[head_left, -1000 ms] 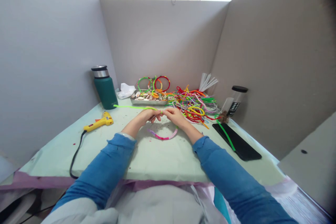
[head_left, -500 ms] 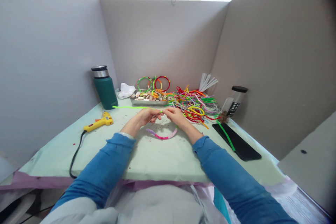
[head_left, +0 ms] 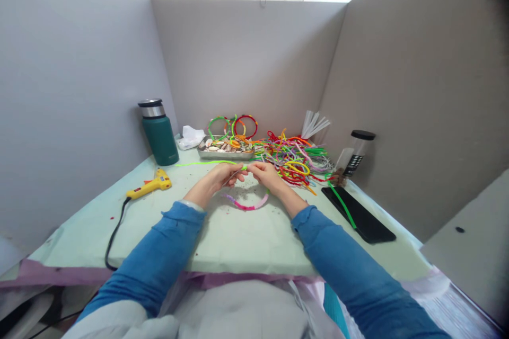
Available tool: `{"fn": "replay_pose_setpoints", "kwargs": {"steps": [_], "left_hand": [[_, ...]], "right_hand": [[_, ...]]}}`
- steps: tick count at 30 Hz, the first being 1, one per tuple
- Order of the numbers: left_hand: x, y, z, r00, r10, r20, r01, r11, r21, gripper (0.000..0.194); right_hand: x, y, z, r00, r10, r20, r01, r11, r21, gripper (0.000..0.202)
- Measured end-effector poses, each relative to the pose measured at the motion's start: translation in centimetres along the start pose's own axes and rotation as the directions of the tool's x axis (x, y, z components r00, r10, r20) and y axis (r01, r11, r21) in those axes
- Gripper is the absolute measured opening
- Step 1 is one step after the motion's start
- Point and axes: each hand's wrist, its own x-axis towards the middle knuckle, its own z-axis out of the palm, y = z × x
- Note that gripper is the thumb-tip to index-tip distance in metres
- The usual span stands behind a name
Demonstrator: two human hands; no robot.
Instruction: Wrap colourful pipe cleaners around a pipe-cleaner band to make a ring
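Observation:
My left hand [head_left: 223, 176] pinches a lime-green pipe cleaner [head_left: 210, 162], whose loose length trails to the left above the table. Fingertip to fingertip with it, my right hand [head_left: 265, 174] is closed on the far side of a hoop [head_left: 248, 208]. Pink, red and lilac fuzzy wrapping covers the hoop's near side, which hangs below my hands. Between my fingertips a short bit of green shows on the hoop. My fingers hide the rest of that far side, and the hoop's left part is hard to make out.
A yellow glue gun [head_left: 151, 184] with a black cord and a green bottle [head_left: 160, 135] stand left. Behind my hands are a metal tray [head_left: 226, 155] of shells, finished hoops [head_left: 218, 128] and a pipe-cleaner heap [head_left: 296, 161]. At right are a black phone-like slab [head_left: 369, 222] and a clear jar [head_left: 358, 151].
The green pipe cleaner's loose end has shifted right, and its length bows up slightly near my left fingers. Both hands stay almost in place; the hoop has tilted slightly.

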Motion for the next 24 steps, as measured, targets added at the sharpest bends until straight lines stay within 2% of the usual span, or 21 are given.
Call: {"fn": "replay_pose_setpoints", "kwargs": {"steps": [4, 7, 10, 13, 17, 21, 24], "left_hand": [[0.24, -0.17, 0.16, 0.993, 0.047, -0.112, -0.039, 0.997, 0.069, 0.048], [0.44, -0.32, 0.26, 0.967, 0.137, -0.214, -0.089, 0.972, 0.219, 0.054], [0.56, -0.39, 0.30, 0.941, 0.203, -0.270, -0.111, 0.941, 0.318, 0.056], [0.57, -0.35, 0.28, 0.922, 0.252, -0.295, -0.150, 0.933, 0.327, 0.054], [0.47, -0.18, 0.22, 0.896, 0.304, -0.323, -0.228, 0.940, 0.254, 0.052], [0.39, -0.02, 0.29, 0.887, 0.361, -0.290, -0.312, 0.928, 0.203, 0.050], [0.38, 0.00, 0.42, 0.875, 0.407, -0.262, -0.354, 0.907, 0.230, 0.042]], "right_hand": [[0.04, 0.03, 0.02, 1.000, 0.009, -0.010, -0.009, 1.000, -0.006, 0.036], [0.15, 0.21, 0.02, 1.000, 0.017, -0.026, -0.017, 1.000, -0.016, 0.035], [0.33, 0.51, -0.04, 0.999, 0.020, -0.041, -0.021, 0.999, -0.032, 0.035], [0.47, 0.72, -0.12, 0.998, 0.031, -0.058, -0.033, 0.999, -0.033, 0.036], [0.52, 0.73, -0.23, 0.996, 0.056, -0.076, -0.053, 0.998, 0.036, 0.036], [0.50, 0.58, -0.32, 0.993, 0.086, -0.085, -0.080, 0.994, 0.079, 0.037], [0.50, 0.50, -0.34, 0.992, 0.093, -0.089, -0.085, 0.993, 0.080, 0.037]]}}
